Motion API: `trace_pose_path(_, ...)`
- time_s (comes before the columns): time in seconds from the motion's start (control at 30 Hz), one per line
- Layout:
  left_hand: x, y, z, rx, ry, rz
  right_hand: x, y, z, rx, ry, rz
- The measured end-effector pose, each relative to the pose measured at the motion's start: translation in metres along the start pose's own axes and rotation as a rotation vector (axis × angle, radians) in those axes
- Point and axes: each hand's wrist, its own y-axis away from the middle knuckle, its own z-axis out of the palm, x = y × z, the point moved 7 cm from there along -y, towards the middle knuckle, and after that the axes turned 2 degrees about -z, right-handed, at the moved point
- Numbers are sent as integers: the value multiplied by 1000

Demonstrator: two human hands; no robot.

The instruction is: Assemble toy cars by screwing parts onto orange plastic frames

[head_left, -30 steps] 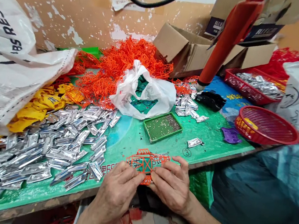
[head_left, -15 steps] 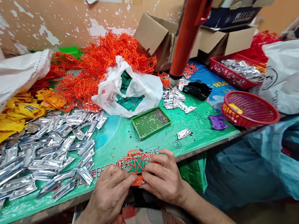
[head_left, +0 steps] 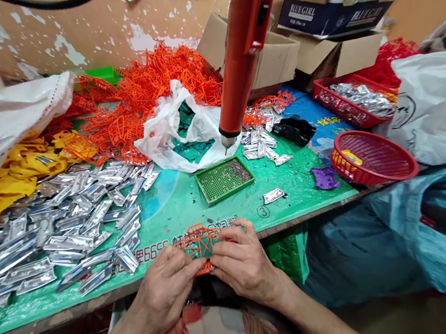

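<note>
Both hands (head_left: 162, 284) (head_left: 246, 263) gripping orange lattice piece (head_left: 200, 247), green tray (head_left: 212, 186) beyond, silver parts (head_left: 69, 243) heaped left

"BLUE GIRL" is printed in white on two sides of the dark-blue carton (head_left: 335, 18). A circled "3" (head_left: 263, 212) is marked on the green table cover (head_left: 305, 198), whose larger printed characters (head_left: 147, 254) are only partly legible.

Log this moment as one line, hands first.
left hand: grips orange frame; right hand: grips same frame; power driver: bit down, unheld; green tray: beyond hands
</note>
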Motion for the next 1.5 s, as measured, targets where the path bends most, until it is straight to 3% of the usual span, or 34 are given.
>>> trace_pose_path(0.43, -6, 2, 7, -65, 26, -64, 5, -3, 6, -41, -108, 66)
trace_pose_path(0.6, -6, -9, -2, -60, 118, -62, 11, -14, 3, -54, -229, 125)
trace_pose_path(0.83, -13, -33, -12, -312, 421, -408, 22, -34, -2, -76, -567, 295)
trace_pose_path(1.03, -21, -27, 3, -210, 702, -703, 33, -32, 4, -37, -770, 477)
trace_pose_path(1.2, -23, -13, 27, -122, 1124, -979, 36, -34, 2, -22, -740, 525)
trace_pose_path(1.37, -26, -12, 30, -46, 1213, -1025, 40, -34, 5, 6, -735, 574)
trace_pose_path(1.5, -33, -10, 27, 35, 1169, -986, 35, -39, 4, 24, -638, 498)
